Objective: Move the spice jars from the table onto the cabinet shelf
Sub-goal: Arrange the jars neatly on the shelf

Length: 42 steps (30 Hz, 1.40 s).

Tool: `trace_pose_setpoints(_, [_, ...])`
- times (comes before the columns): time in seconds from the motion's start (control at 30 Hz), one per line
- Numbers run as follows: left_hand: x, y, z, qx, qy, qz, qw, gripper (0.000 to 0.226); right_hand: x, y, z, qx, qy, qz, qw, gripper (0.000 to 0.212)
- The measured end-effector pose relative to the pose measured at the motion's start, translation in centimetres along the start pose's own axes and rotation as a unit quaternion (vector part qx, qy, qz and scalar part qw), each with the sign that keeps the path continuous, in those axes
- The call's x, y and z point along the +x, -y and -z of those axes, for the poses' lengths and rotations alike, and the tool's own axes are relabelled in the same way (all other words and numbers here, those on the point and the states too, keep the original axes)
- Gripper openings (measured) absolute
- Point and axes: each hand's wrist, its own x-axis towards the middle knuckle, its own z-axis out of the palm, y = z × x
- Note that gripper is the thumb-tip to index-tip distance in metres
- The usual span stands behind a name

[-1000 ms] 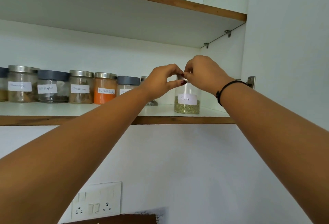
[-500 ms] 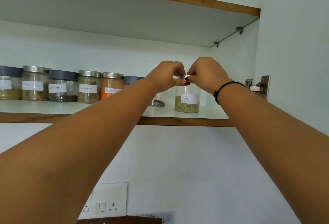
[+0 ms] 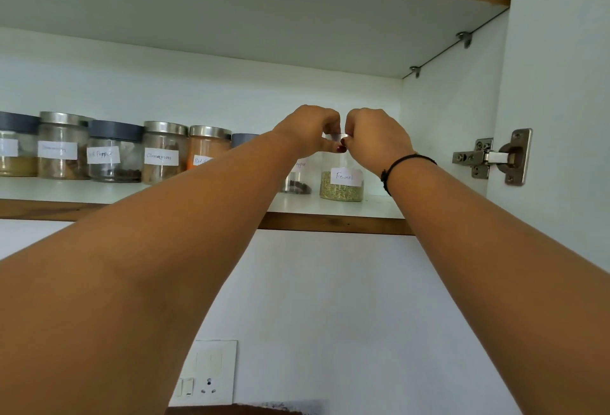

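Observation:
A glass jar labelled Fennel (image 3: 341, 185), part full of green seeds, stands on the white cabinet shelf (image 3: 330, 208) near its right end. My left hand (image 3: 310, 129) and my right hand (image 3: 376, 137) both grip its silver lid from either side, fingers curled. Just left of it another jar (image 3: 297, 180) with dark contents is mostly hidden behind my left forearm. Several more labelled spice jars line the shelf to the left, among them Cinnamon (image 3: 163, 154), an orange powder jar (image 3: 206, 149) and a pepper jar (image 3: 114, 157).
The upper shelf (image 3: 297, 18) hangs low over the jars. The cabinet's right wall (image 3: 445, 117) stands close to the fennel jar, with a metal door hinge (image 3: 495, 157) further right. A wall socket plate (image 3: 208, 371) sits below.
Both hands have drawn closer together on the fennel jar's lid, and the jar sits slightly further in on the shelf. The camera has shifted left, showing more of the hinge.

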Motion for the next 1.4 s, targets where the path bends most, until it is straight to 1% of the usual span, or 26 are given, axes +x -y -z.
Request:
trace_pose_setpoints(0.17, [1.5,0.4,-0.6,0.051,0.014,0.025,0.998,0.034,0.6,0.1,-1.2,-0.015,0.011,0.001,1.000,0.022])
trace_pose_setpoints(0.27, [1.7,1.1,-1.3,0.060,0.006,0.038,0.997,0.034,0.7,-0.2,-2.3,-0.024,-0.004,0.024,0.999,0.023])
trace_pose_setpoints(0.37, [1.8,1.7,-1.9,0.061,-0.001,0.055,0.997,0.034,0.9,-0.6,-3.1,-0.021,0.006,0.037,0.999,0.024])
trace_pose_setpoints(0.57, [2.3,1.1,-2.6,0.154,-0.002,0.077,0.985,0.038,1.2,-1.1,-3.4,-0.014,0.042,0.034,0.998,0.036])
trace_pose_setpoints(0.83, [2.5,0.9,-3.5,0.251,-0.021,0.092,0.963,0.034,0.5,-1.6,-4.2,-0.069,0.053,0.067,0.994,0.037])
trace_pose_setpoints(1.03, [2.2,1.4,-3.5,0.252,0.026,0.093,0.963,0.025,0.4,-1.7,-4.2,-0.075,0.073,0.078,0.991,0.038])
trace_pose_setpoints(1.3, [2.0,1.2,-3.5,0.265,0.019,0.092,0.960,0.024,0.2,-1.9,-4.3,-0.059,0.086,0.082,0.991,0.043])
trace_pose_setpoints(1.4, [1.8,1.1,-3.4,0.261,0.019,0.097,0.960,0.023,0.0,-2.0,-4.2,-0.043,0.100,0.076,0.991,0.049])
